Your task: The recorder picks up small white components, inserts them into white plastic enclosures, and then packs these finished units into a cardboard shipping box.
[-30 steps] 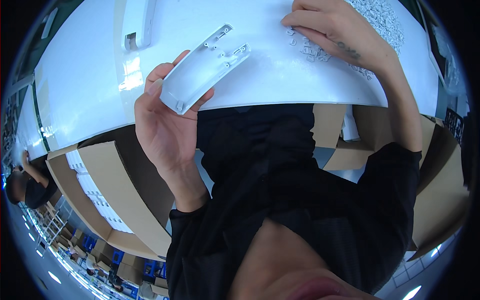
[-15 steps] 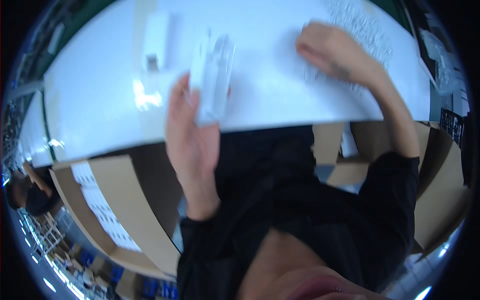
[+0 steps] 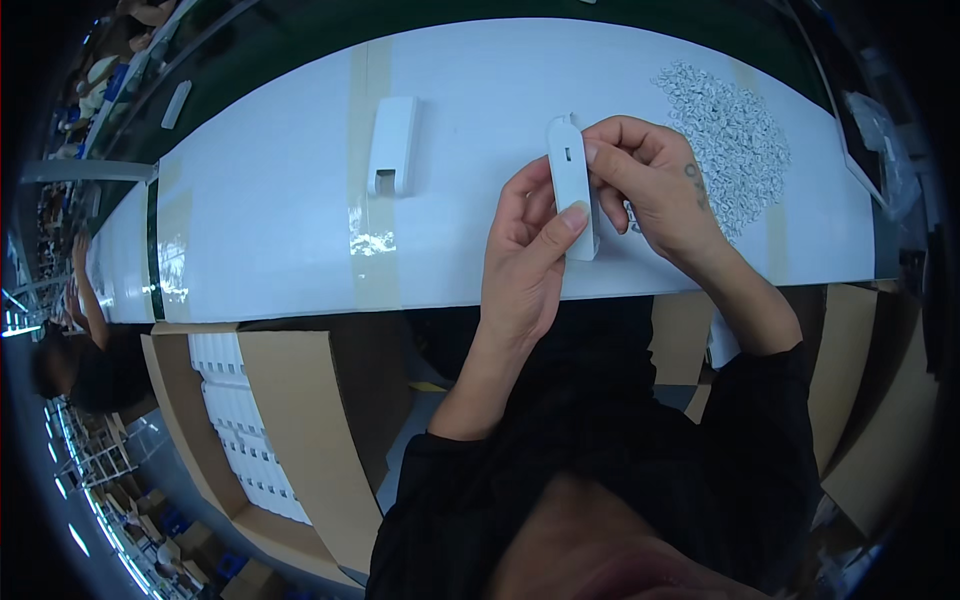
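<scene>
My left hand [image 3: 530, 250] holds a long white plastic housing [image 3: 572, 190] upright above the table, its thumb across the lower front and its fingers behind. The housing has a small slot near its top and a rounded upper end. At the upper right edge of the housing, my right hand [image 3: 650, 180] is pinched, thumb against index finger; what sits between them is hidden. A second white housing [image 3: 394, 145] with a notch at its near end lies on the table to the left. Beside my right hand spreads a pile of small whitish parts [image 3: 735, 140].
The white table [image 3: 280, 240] has tape strips across it. An open carton [image 3: 290, 420] with rows of white pieces stands below its edge at left; more cartons [image 3: 840, 370] stand at right. A co-worker [image 3: 95, 350] is at far left. A dark green surface [image 3: 480, 22] runs behind.
My right hand has come left from the pile to the housing. The housing in my left hand has turned, now showing its slotted face. The view has shifted.
</scene>
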`<action>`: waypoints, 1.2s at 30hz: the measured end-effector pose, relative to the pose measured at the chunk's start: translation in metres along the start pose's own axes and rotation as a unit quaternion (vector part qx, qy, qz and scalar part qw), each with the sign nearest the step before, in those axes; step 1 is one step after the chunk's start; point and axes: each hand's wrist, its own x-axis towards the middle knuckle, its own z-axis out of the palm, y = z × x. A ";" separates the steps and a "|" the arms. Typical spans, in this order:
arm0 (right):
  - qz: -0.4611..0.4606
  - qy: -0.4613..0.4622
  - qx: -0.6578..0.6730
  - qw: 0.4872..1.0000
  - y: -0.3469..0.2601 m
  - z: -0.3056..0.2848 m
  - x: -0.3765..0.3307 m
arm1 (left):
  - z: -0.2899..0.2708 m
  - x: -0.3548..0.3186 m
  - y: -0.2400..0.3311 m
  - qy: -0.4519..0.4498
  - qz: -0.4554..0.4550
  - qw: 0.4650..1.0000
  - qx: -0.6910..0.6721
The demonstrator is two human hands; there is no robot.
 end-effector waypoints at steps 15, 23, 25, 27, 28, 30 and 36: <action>-0.098 -0.038 0.103 0.989 0.015 -0.038 -0.013 | 0.021 0.001 -0.009 -0.022 -0.008 0.997 0.068; -0.037 -0.051 0.124 0.990 -0.002 -0.055 -0.008 | 0.039 0.014 -0.014 0.015 0.031 0.992 0.123; -0.043 -0.050 0.101 0.993 -0.001 -0.061 -0.006 | 0.042 0.017 -0.015 0.023 0.056 0.985 0.159; -0.050 -0.060 0.117 0.990 0.002 -0.064 -0.004 | 0.040 0.018 -0.018 0.025 0.062 0.978 0.197; -0.058 -0.045 0.112 0.991 -0.001 -0.062 -0.003 | 0.039 0.017 -0.016 0.008 0.057 0.979 0.195; -0.038 -0.081 0.168 0.982 -0.006 -0.051 -0.004 | 0.037 0.013 -0.011 0.032 0.052 0.984 0.167; -0.035 -0.043 0.099 0.993 0.001 -0.056 0.025 | 0.040 0.033 -0.009 0.033 0.055 0.970 0.236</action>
